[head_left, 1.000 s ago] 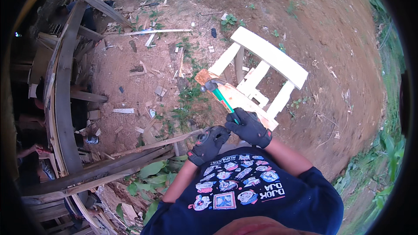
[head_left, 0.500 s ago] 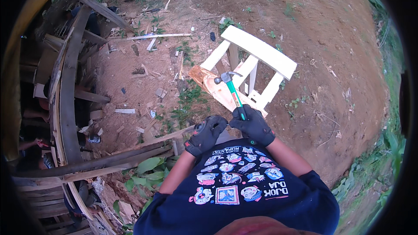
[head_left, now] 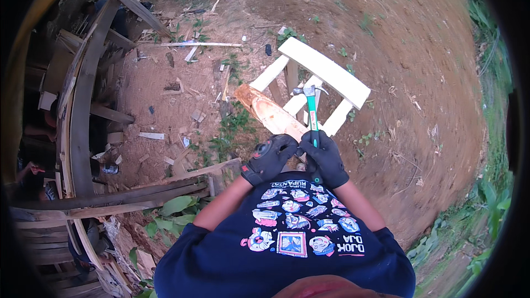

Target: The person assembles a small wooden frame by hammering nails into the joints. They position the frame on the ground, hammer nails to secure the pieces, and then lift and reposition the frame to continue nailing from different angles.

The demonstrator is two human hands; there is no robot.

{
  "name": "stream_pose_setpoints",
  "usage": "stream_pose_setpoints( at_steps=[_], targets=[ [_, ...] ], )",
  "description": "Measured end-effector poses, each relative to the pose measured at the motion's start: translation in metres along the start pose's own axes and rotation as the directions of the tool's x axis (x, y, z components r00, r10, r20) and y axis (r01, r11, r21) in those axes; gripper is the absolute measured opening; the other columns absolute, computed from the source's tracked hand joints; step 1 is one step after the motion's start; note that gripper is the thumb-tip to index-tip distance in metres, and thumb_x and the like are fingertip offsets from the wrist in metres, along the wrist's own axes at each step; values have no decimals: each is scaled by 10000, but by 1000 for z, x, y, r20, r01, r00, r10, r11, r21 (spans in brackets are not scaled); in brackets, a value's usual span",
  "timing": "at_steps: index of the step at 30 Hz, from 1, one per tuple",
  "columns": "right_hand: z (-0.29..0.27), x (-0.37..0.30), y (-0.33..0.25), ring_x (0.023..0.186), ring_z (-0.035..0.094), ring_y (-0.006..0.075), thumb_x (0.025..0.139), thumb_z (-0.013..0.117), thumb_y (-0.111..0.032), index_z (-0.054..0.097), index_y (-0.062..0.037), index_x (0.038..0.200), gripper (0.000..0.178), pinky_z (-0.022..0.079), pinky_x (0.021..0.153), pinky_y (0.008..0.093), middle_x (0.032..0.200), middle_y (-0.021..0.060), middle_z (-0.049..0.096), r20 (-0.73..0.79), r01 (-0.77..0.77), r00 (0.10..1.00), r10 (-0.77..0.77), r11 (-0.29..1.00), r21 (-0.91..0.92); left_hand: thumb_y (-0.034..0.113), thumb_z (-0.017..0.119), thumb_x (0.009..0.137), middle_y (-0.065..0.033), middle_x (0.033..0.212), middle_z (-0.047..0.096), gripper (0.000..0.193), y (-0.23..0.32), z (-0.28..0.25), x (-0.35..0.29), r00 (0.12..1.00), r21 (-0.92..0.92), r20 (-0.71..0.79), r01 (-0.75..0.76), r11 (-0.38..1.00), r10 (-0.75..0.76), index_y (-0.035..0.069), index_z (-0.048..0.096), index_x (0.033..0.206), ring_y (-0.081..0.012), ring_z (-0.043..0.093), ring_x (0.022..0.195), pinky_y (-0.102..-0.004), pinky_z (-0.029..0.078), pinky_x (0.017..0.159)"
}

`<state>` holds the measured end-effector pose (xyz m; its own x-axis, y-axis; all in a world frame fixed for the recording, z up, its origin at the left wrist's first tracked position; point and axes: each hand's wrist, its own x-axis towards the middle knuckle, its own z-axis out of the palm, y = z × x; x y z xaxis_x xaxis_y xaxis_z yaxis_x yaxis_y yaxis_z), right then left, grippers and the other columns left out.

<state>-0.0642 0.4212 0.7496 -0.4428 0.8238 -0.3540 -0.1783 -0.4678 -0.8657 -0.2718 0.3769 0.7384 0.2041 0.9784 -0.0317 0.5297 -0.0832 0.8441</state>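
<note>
My right hand [head_left: 326,161], in a black work glove, is wrapped round the green handle of a claw hammer [head_left: 313,116]. The hammer's metal head points away from me, over a pale wooden frame with legs and slats [head_left: 324,69]. Beside it my left hand [head_left: 270,158], gloved alike, has its fingers pinched together close to the right hand. Whatever those fingers hold, if anything, is too small or hidden to name. Just beyond both hands lies a board with a rough brown edge [head_left: 271,111], along the frame's near side.
Weathered beams [head_left: 88,94] form a structure on the left, with other people partly visible in its shade. A wooden rail [head_left: 138,197] runs close to my left arm. Wood scraps [head_left: 152,136] and weeds [head_left: 234,129] dot the soil; grass [head_left: 491,187] borders the right.
The hammer has swung from leaning left to nearly upright in my right hand. Both hands sit slightly further right in view and closer together. The frame appears shifted a little left.
</note>
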Motion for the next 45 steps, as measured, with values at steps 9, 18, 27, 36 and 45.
stream_pose_setpoints(
  at_steps=[9,18,27,36,45],
  targets=[
    [5,21,3,482,568,94,966,700,-112,631,-48,1096,160,425,423,260,760,49,677,-69,14,997,-17,999,-38,202,627,1048,-103,1073,706,193,5,-17,13,997,70,81,-2,998,-4,60,720,1140,-247,697,997,-385,552,873],
    [15,97,-60,481,550,80,1096,566,-318,652,-15,1265,357,415,423,263,755,15,628,-206,-42,978,-15,962,-271,159,652,1005,-156,1052,722,177,-104,-88,85,959,99,-282,4,995,24,11,713,1080,-333,694,996,-435,546,882],
    [7,220,-111,515,569,104,1107,529,-392,668,-84,1314,397,469,486,317,732,16,606,-301,-201,954,-11,721,-663,254,614,1016,-184,946,706,202,-188,-118,191,865,481,-501,266,835,13,69,686,974,-407,690,901,-529,530,807],
    [24,245,-110,577,612,160,1093,554,-374,672,-87,1330,390,502,586,367,719,52,647,-282,-212,957,-66,501,-839,247,619,1021,-182,921,694,183,-192,-117,182,854,290,-501,316,904,-138,81,675,970,-410,689,856,-533,531,760],
    [26,231,-69,879,726,410,1083,560,-312,623,-61,1392,403,541,803,511,922,216,736,-191,-162,964,-182,166,-973,271,591,1039,-184,935,698,222,-188,-120,186,871,277,-452,343,898,-193,83,683,965,-414,687,864,-538,525,749]
  ],
)
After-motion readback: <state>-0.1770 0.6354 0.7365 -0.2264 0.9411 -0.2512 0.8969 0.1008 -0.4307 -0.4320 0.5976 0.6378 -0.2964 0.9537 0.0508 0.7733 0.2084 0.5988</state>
